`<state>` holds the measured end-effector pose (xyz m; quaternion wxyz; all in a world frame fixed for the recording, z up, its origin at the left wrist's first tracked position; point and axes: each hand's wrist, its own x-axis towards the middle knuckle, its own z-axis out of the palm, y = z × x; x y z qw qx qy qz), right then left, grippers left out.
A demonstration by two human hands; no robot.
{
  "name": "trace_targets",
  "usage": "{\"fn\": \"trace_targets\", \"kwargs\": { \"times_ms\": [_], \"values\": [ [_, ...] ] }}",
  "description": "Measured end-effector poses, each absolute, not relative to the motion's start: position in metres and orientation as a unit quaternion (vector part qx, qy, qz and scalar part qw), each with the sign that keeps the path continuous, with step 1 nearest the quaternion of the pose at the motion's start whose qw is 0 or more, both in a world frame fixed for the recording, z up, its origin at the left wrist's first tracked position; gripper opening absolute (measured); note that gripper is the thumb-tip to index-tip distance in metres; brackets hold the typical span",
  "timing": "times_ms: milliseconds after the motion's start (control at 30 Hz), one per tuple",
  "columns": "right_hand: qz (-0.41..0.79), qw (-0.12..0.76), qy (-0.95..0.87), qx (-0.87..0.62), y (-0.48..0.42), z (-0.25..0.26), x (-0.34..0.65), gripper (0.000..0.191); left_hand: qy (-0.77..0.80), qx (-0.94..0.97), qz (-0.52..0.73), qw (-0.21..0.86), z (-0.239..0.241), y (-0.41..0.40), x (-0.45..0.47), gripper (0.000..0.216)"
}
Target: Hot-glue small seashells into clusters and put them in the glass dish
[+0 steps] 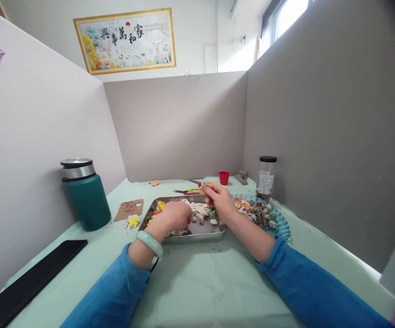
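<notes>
A metal tray with several small shells and stones sits in front of me on the pale green table. My left hand, with a jade bangle on its wrist, rests curled inside the tray on the pieces; what its fingers hold is hidden. My right hand is raised over the tray's right part, its fingertips pinched on a small piece I cannot make out. To the right stands a blue glass plate heaped with several shells.
A green thermos stands at the left, with a brown card and a flower-shaped piece beside it. Scissors, a red cup and a black-lidded jar lie behind. A black bar lies front left. Partition walls enclose the table.
</notes>
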<state>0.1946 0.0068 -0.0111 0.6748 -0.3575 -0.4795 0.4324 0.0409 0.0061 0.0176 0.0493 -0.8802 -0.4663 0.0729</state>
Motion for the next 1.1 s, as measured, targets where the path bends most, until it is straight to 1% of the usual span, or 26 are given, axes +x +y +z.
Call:
{"fn": "trace_targets", "kwargs": {
  "times_ms": [67, 133, 300, 367, 467, 533, 600, 733, 900, 967, 1100],
  "values": [
    [0.434, 0.671, -0.483, -0.358, 0.007, -0.012, 0.195, 0.023, -0.449, -0.887, 0.103, 0.03, 0.015, 0.005, 0.041, 0.025],
    [0.435, 0.67, -0.484, -0.356, 0.008, -0.013, 0.195, 0.024, -0.445, -0.89, 0.1, 0.023, 0.01, 0.007, 0.042, 0.026],
    [0.438, 0.679, -0.474, -0.35, 0.01, -0.014, 0.195, 0.024, -0.491, -0.869, -0.002, 0.057, 0.005, 0.012, 0.045, 0.024],
    [0.436, 0.681, -0.474, -0.349, 0.011, -0.014, 0.195, 0.024, -0.49, -0.871, 0.002, 0.014, 0.007, 0.012, 0.043, 0.023],
    [0.439, 0.678, -0.475, -0.35, 0.011, -0.014, 0.195, 0.024, -0.472, -0.872, 0.077, -0.104, 0.011, 0.009, 0.04, 0.023],
    [0.442, 0.675, -0.475, -0.35, 0.011, -0.015, 0.195, 0.023, -0.463, -0.868, 0.121, -0.136, 0.01, 0.007, 0.041, 0.025],
    [0.443, 0.675, -0.476, -0.348, 0.012, -0.016, 0.196, 0.023, -0.453, -0.877, 0.111, -0.119, 0.007, 0.006, 0.044, 0.026],
    [0.443, 0.674, -0.477, -0.349, 0.012, -0.016, 0.196, 0.025, -0.444, -0.894, 0.01, -0.055, -0.001, 0.005, 0.056, 0.026],
    [0.445, 0.673, -0.473, -0.352, 0.01, -0.013, 0.195, 0.025, -0.416, -0.905, -0.077, -0.031, -0.005, 0.009, 0.063, 0.033],
    [0.446, 0.672, -0.477, -0.35, 0.01, -0.013, 0.195, 0.024, -0.417, -0.906, -0.073, -0.019, -0.005, 0.011, 0.061, 0.031],
    [0.445, 0.673, -0.479, -0.345, 0.009, -0.013, 0.195, 0.022, -0.428, -0.903, -0.025, -0.01, -0.005, 0.01, 0.059, 0.03]
  ]
}}
